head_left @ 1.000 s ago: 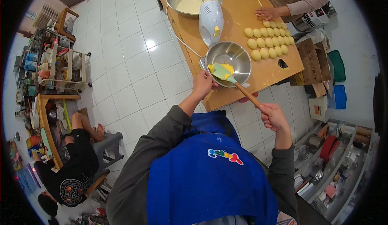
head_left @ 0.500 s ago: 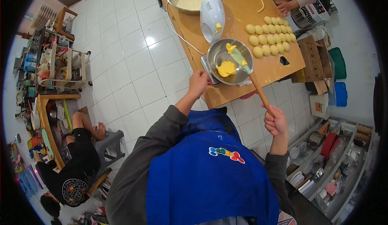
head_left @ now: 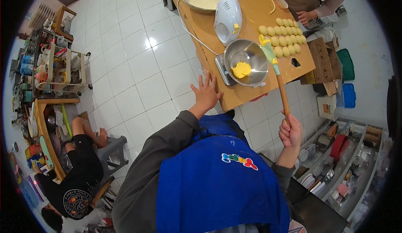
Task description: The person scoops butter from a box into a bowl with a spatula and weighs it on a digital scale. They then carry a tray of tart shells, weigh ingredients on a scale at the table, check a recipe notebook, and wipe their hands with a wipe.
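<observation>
The spatula (head_left: 280, 79), half a second ago over the bowl, is now clear of it, its pale green blade past the right-hand rim, near the rows of dough balls (head_left: 284, 39) and smeared with yellow. The soft yellow lump (head_left: 241, 69) still sits in the bottom of the steel bowl (head_left: 252, 54), which stands on the scale (head_left: 224, 69) at the table's (head_left: 236, 99) near corner. The left hand (head_left: 206, 94), fingers curled beside the scale before, has opened: back up, fingers fanned wide and pointing away, nothing in its grip; whether it touches the table edge I can't tell. The right hand (head_left: 290, 131) wraps closely round the end of the wooden handle, forearm rising steeply, holding the spatula nearly upright across my view.
</observation>
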Available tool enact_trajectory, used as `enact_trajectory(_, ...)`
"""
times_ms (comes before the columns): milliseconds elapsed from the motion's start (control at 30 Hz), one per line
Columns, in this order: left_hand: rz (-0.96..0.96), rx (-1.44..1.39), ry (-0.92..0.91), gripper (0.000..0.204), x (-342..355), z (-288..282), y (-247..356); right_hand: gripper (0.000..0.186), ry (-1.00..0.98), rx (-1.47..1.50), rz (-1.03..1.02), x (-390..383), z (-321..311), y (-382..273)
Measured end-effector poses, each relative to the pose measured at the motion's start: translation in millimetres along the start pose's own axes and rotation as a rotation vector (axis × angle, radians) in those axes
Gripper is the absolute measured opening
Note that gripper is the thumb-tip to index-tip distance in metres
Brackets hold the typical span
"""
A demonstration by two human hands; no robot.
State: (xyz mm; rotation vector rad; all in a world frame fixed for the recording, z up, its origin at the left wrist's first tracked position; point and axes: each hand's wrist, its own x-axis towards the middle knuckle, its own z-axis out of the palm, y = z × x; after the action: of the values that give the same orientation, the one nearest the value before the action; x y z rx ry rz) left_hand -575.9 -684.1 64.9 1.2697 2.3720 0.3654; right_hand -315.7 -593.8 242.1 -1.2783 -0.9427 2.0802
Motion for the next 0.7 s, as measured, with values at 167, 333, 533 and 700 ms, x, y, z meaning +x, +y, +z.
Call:
enact_trajectory(167, 0.112, 0.109, -0.007, 0.076, 6, -3, -4, 0.028, 0.002, 0.051, -0.027, -7, 3, 16)
enact_trajectory(333, 0.131, 0.133, -0.031, 0.076, 8, -7, -5, 0.029, 0.062, 0.040, -0.053, -14, 9, 24)
enact_trajectory(533, 0.161, 0.162, -0.002, 0.077, 10, -5, -7, 0.027, 0.121, -0.011, -0.073, -15, 12, 27)
enact_trajectory(700, 0.174, 0.166, 0.014, 0.076, 11, -4, -8, 0.026, 0.171, -0.066, -0.073, -15, 15, 26)
